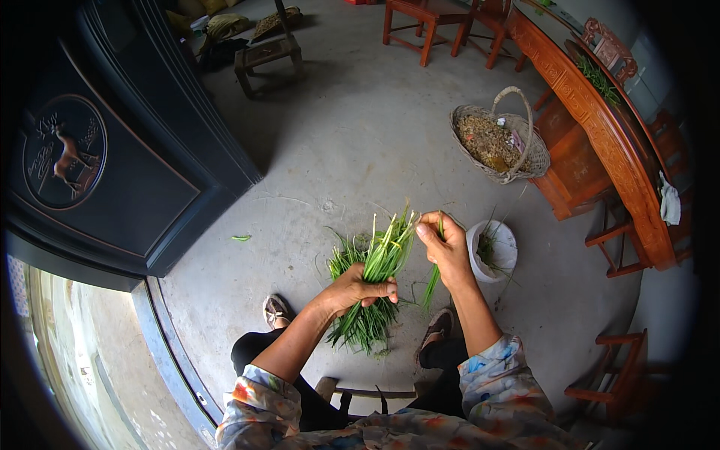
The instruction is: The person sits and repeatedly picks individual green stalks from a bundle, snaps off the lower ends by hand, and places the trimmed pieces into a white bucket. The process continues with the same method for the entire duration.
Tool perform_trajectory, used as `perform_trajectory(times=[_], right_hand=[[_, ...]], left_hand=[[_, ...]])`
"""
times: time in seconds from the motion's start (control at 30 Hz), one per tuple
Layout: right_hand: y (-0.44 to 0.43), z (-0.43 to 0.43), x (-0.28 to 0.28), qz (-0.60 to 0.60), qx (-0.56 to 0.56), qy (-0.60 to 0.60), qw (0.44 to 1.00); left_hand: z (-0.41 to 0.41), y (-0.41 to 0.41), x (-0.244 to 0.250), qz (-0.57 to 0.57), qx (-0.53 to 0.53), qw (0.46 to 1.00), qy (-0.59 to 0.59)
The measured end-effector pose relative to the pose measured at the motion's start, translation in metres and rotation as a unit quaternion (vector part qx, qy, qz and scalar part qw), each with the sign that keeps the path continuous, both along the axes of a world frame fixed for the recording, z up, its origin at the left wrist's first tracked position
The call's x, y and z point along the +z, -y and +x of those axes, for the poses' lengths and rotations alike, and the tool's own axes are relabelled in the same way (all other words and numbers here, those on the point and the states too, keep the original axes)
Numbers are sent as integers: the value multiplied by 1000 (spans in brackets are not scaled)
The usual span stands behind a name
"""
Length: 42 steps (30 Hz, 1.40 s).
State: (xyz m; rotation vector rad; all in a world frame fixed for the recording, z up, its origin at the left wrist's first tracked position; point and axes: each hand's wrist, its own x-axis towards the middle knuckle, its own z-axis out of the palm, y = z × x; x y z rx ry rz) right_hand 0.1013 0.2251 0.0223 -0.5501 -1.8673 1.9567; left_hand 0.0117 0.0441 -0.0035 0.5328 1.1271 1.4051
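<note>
My left hand (360,289) is closed around a bunch of long green leaves, likely garlic chives (388,256), with the pale stem ends pointing up and away from me. In my right hand (447,247) are a few loose green blades (432,287), hanging down below the palm. Its thumb and fingertips are pinched close beside the pale stem ends of the bunch; whether they touch them I cannot tell. Beneath my left hand a larger pile of the same greens (365,332) lies on the concrete floor, partly hidden by the hand and the bunch.
Right of my right hand stands a white bucket (506,247) with grassy scraps inside. Farther off sits a handled wicker basket (540,160) of dry brown matter, against a carved wooden table (596,126). A dark door (129,185) stands at left. My shoes (275,310) flank the pile.
</note>
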Motion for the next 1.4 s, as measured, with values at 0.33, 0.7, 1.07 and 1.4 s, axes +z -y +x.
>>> perform_trajectory(times=[0.33, 0.7, 1.07, 1.4], right_hand=[[-37, 10, 6, -82, -128, -50, 987], [-74, 21, 3, 84, -329, -70, 938], [19, -5, -10, -33, 59, 71, 995], [32, -7, -8, 69, 103, 50, 991]], left_hand=[[-3, 2, 5, -15, 18, 1000, -7], [-31, 19, 15, 165, 210, 950, 159], [-8, 1, 3, 7, 221, 975, -12], [-2, -5, -7, -10, 268, 960, -74]])
